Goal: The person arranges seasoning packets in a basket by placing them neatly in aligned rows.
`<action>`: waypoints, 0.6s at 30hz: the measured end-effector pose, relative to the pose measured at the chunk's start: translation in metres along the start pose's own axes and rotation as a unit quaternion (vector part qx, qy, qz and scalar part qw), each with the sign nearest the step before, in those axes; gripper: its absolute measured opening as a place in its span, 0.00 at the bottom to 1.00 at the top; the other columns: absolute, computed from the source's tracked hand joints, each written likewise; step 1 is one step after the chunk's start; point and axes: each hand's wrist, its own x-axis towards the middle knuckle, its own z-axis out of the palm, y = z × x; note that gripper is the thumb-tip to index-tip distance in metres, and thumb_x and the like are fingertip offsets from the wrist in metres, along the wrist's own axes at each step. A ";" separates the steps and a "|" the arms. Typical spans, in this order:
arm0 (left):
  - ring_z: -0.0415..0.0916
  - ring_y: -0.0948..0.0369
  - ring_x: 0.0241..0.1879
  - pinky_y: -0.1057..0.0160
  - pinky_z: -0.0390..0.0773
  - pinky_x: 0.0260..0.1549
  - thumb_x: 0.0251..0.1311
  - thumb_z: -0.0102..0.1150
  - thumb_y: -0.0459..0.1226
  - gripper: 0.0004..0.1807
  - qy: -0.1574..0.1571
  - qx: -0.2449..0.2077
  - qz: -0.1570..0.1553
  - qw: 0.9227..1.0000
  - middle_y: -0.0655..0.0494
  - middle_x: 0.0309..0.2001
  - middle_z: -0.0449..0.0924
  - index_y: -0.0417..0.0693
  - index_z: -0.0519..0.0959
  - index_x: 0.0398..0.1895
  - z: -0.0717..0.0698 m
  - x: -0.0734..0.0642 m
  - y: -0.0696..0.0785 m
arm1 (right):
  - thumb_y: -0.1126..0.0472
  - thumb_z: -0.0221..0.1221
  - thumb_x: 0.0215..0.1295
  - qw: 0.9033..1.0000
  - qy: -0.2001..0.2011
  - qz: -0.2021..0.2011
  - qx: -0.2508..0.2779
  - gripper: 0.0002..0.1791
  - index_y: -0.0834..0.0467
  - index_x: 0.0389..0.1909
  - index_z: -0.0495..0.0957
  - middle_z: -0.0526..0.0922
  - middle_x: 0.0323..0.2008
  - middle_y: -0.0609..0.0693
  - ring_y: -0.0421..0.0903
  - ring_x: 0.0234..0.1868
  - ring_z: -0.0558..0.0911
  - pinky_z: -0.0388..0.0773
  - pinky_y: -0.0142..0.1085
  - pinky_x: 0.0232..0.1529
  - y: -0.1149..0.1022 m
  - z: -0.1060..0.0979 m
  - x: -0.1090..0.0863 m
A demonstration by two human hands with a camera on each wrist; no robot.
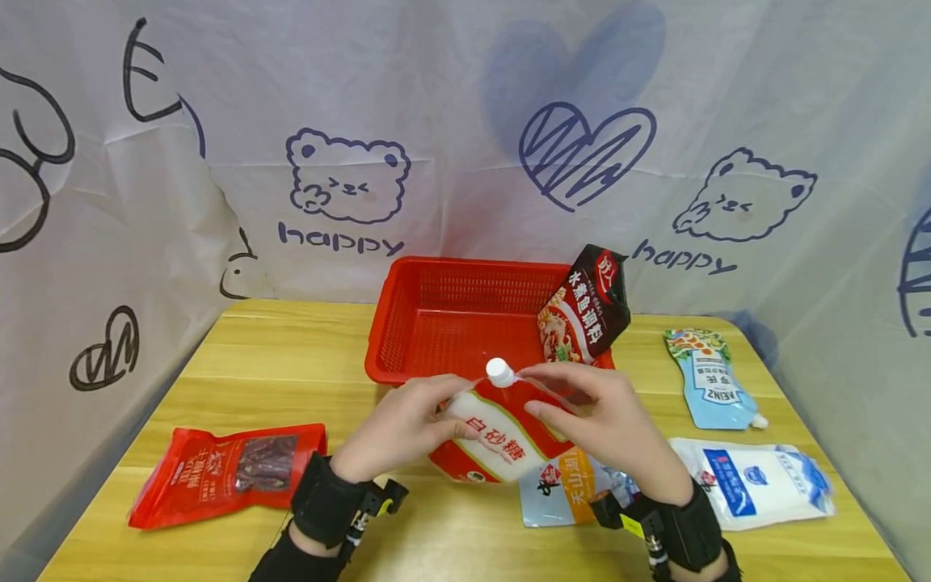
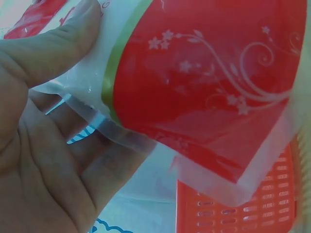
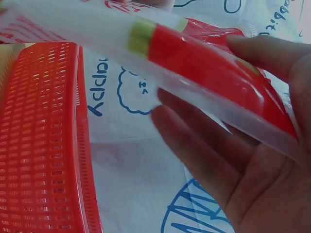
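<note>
Both hands hold a red-and-white pouch of white sugar (image 1: 494, 440) with a white screw cap (image 1: 499, 372), raised in front of the basket. My left hand (image 1: 403, 427) grips its left side, thumb across the front; the left wrist view shows that thumb (image 2: 58, 48) on the plastic and the fingers behind. My right hand (image 1: 607, 412) pinches the upper right side near the cap, thumb in front. In the right wrist view the fingers (image 3: 194, 141) pass behind the pouch (image 3: 209, 63). An orange-and-blue packet (image 1: 556, 493) lies on the table, partly hidden by the pouch.
A red plastic basket (image 1: 389, 323) stands at the back, with a black seasoning packet (image 1: 585, 311) upright at its right end. A red bag of dried chilies (image 1: 233, 473) lies at left. At right lie a light-blue Heinz pouch (image 1: 713, 384) and a white-and-blue bag (image 1: 764, 485).
</note>
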 end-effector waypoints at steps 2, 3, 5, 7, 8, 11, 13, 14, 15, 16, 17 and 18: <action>0.82 0.67 0.39 0.65 0.84 0.40 0.62 0.73 0.37 0.18 -0.002 0.001 -0.008 1.000 0.66 0.43 0.86 0.55 0.82 0.55 0.000 0.000 0.000 | 0.62 0.71 0.65 1.000 -0.019 0.016 -0.007 0.20 0.53 0.58 0.84 0.88 0.52 0.45 0.44 0.52 0.87 0.85 0.35 0.50 0.000 0.000 0.000; 0.82 0.67 0.39 0.65 0.84 0.39 0.62 0.73 0.37 0.18 -0.003 0.002 -0.012 1.000 0.65 0.43 0.86 0.55 0.82 0.55 0.001 0.000 0.000 | 0.61 0.71 0.66 0.999 -0.025 0.022 -0.009 0.19 0.53 0.57 0.85 0.88 0.51 0.45 0.44 0.51 0.87 0.85 0.35 0.50 0.000 0.000 0.000; 0.82 0.67 0.38 0.65 0.84 0.39 0.62 0.73 0.37 0.18 -0.004 0.002 -0.020 1.000 0.65 0.42 0.86 0.55 0.81 0.54 0.000 0.000 0.000 | 0.61 0.70 0.67 0.999 -0.034 0.032 -0.005 0.18 0.55 0.57 0.85 0.88 0.50 0.47 0.42 0.48 0.87 0.85 0.34 0.50 0.000 0.000 0.001; 0.82 0.66 0.37 0.65 0.84 0.38 0.63 0.73 0.37 0.17 -0.007 0.001 -0.023 1.000 0.65 0.41 0.86 0.54 0.80 0.53 0.000 0.000 -0.001 | 0.61 0.69 0.68 0.999 -0.036 0.036 -0.002 0.17 0.57 0.56 0.85 0.89 0.49 0.49 0.41 0.44 0.87 0.85 0.33 0.47 0.001 0.001 0.001; 0.82 0.66 0.37 0.65 0.84 0.38 0.63 0.73 0.37 0.17 -0.009 0.000 -0.022 1.000 0.64 0.41 0.85 0.54 0.80 0.53 0.000 0.000 -0.002 | 0.61 0.69 0.68 0.999 -0.035 0.036 -0.002 0.17 0.58 0.56 0.85 0.89 0.49 0.50 0.41 0.42 0.86 0.85 0.32 0.45 0.001 0.001 0.002; 0.82 0.64 0.37 0.65 0.85 0.38 0.64 0.72 0.36 0.16 -0.018 -0.011 -0.020 1.000 0.62 0.40 0.85 0.51 0.79 0.52 0.000 0.000 -0.004 | 0.62 0.69 0.68 0.999 -0.031 0.035 -0.003 0.17 0.59 0.56 0.86 0.89 0.48 0.51 0.40 0.40 0.86 0.86 0.32 0.43 0.002 0.001 0.002; 0.82 0.63 0.37 0.64 0.86 0.37 0.65 0.71 0.37 0.15 -0.025 -0.021 -0.019 0.999 0.61 0.40 0.85 0.50 0.79 0.52 -0.001 0.000 -0.005 | 0.62 0.69 0.68 0.999 -0.030 0.035 -0.004 0.16 0.59 0.55 0.86 0.89 0.47 0.50 0.40 0.39 0.86 0.86 0.33 0.43 0.004 0.001 0.003; 0.82 0.63 0.37 0.64 0.86 0.37 0.65 0.71 0.37 0.15 -0.028 -0.025 -0.019 0.999 0.60 0.40 0.84 0.49 0.79 0.52 -0.001 0.000 -0.006 | 0.62 0.69 0.68 0.999 -0.030 0.038 -0.003 0.16 0.59 0.55 0.86 0.89 0.47 0.50 0.41 0.39 0.86 0.86 0.33 0.42 0.004 0.001 0.003; 0.82 0.62 0.37 0.64 0.86 0.37 0.65 0.71 0.37 0.15 -0.031 -0.029 -0.018 0.999 0.59 0.40 0.84 0.49 0.79 0.52 -0.001 0.000 -0.007 | 0.62 0.69 0.68 0.999 -0.031 0.041 0.000 0.16 0.59 0.55 0.86 0.89 0.46 0.50 0.42 0.38 0.85 0.86 0.34 0.42 0.005 0.002 0.003; 0.82 0.62 0.37 0.64 0.86 0.37 0.65 0.71 0.37 0.15 -0.033 -0.032 -0.017 0.999 0.59 0.40 0.84 0.49 0.79 0.52 -0.001 0.000 -0.007 | 0.63 0.69 0.68 0.999 -0.031 0.044 0.002 0.16 0.59 0.55 0.86 0.89 0.46 0.50 0.42 0.38 0.85 0.86 0.34 0.41 0.006 0.002 0.003; 0.82 0.62 0.37 0.64 0.86 0.37 0.65 0.71 0.38 0.15 -0.033 -0.035 -0.016 0.999 0.59 0.40 0.84 0.49 0.79 0.52 -0.001 0.001 -0.008 | 0.63 0.68 0.68 0.998 -0.030 0.047 0.005 0.16 0.60 0.55 0.86 0.89 0.46 0.50 0.43 0.38 0.85 0.86 0.34 0.41 0.006 0.002 0.003; 0.82 0.62 0.37 0.64 0.86 0.37 0.65 0.71 0.38 0.15 -0.033 -0.038 -0.014 0.999 0.60 0.40 0.84 0.49 0.79 0.51 -0.001 0.001 -0.008 | 0.63 0.68 0.68 0.998 -0.029 0.050 0.010 0.15 0.60 0.55 0.87 0.89 0.45 0.50 0.43 0.37 0.85 0.86 0.35 0.40 0.007 0.002 0.003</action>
